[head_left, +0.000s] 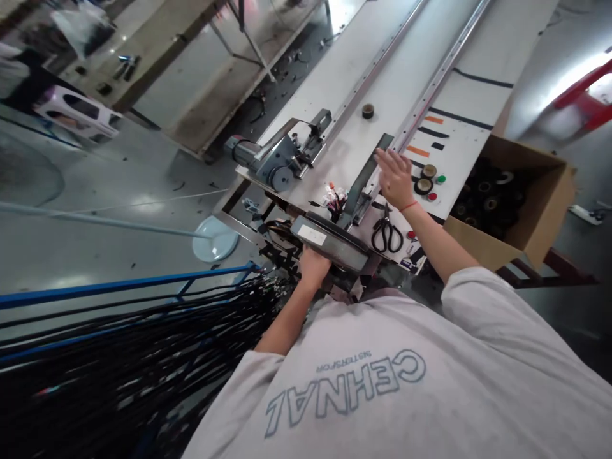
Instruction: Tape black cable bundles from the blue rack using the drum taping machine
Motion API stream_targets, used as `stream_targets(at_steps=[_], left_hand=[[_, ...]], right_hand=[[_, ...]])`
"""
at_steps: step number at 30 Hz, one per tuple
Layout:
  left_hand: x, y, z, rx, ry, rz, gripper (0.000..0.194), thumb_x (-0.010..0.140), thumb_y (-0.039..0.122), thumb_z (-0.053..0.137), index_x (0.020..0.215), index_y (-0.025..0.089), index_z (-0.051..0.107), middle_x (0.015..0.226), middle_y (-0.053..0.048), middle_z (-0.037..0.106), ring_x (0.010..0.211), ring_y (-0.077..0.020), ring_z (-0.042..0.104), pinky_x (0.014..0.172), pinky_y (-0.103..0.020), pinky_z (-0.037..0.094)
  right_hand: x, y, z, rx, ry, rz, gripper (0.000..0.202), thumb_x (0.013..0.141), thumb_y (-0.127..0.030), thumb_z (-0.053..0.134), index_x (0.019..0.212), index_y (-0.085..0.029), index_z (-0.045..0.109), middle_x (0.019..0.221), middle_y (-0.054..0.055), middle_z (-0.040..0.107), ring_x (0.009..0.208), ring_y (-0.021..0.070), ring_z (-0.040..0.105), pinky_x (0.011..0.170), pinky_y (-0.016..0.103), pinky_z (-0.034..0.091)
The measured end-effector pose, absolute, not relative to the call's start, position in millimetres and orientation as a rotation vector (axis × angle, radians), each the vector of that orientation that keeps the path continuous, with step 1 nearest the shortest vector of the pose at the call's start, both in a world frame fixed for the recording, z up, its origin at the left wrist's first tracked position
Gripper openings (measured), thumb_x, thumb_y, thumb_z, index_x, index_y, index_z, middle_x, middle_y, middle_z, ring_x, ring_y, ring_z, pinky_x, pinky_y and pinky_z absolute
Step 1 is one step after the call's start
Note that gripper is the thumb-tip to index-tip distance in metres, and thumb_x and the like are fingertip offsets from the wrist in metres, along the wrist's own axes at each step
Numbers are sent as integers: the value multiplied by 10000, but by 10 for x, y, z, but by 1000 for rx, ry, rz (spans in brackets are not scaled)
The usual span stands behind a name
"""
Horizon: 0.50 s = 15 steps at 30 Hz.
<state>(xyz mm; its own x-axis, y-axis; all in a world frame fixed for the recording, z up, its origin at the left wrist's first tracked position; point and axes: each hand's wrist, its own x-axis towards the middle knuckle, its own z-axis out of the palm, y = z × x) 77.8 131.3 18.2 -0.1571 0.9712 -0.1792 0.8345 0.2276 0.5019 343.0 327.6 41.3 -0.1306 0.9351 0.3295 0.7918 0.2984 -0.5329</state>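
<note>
My right hand is stretched out beside a long grey metal bar on the bench's near end. Its fingers are extended, with the tips at the bar's upper end; whether they touch it I cannot tell. My left hand reaches under a grey housing with a white label, which hides its fingers. Between the housing and the bar lies a bundle of wires with white and orange connectors. Black-handled scissors lie just below my right hand.
Metal rails run along the white bench. A motor unit sits on its left edge. Tape rolls and coloured buttons lie at right, beside a cardboard box of rolls. Black cables hang on a blue rack at left.
</note>
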Motion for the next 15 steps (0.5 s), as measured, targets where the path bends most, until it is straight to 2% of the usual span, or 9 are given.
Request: stream_targets(at_steps=[3,5,7,10,12,15], left_hand=[[666,1004,215,1633,2157,389,591,866,389,607,1350,62,519,1382,-273,574,1276,-377,585,968,-453,532],[569,793,201,1586,2151,368,586,918,437,537,1384,86,478,1364,-246,601,1244,-348,614,950,-431,532],[467,629,174,1516,2128,296,465,956,445,455,1281,126,552,1212,-198,696,1124,-324,680,898,-406,538],[329,482,134,1473,2097,248,360,954,462,417,1030,179,626,957,-136,745,946,-304,721,808,-368,537],[249,412,114,1469,2098,283,323,927,471,436,937,204,617,886,-116,736,895,-297,718,780,-357,532],[146,276,94,1424,2083,314,301,899,473,436,878,219,597,839,-97,725,835,-284,703,757,-355,522]], right_hand=[[4146,2994,231,-1881,-1735,181,429,1016,-325,328,1255,-163,645,1568,141,433,1503,299,228,1184,580,133],[4517,2898,97,-2135,-1621,224,460,1003,-293,356,1375,-130,572,1522,187,482,1481,316,249,1165,593,115],[4696,2881,11,-2310,-1634,315,504,987,-283,393,1455,-129,501,1444,189,561,1423,313,356,1160,586,129],[4675,2928,-12,-2454,-1683,331,507,969,-294,402,1433,-124,519,1341,192,627,1283,314,516,1123,550,233],[4591,2954,8,-2500,-1682,312,519,953,-300,405,1423,-110,514,1297,208,642,1219,329,558,1076,531,296],[4496,2952,28,-2518,-1661,311,578,933,-303,411,1471,-93,441,1337,239,606,1205,345,557,1035,526,335]])
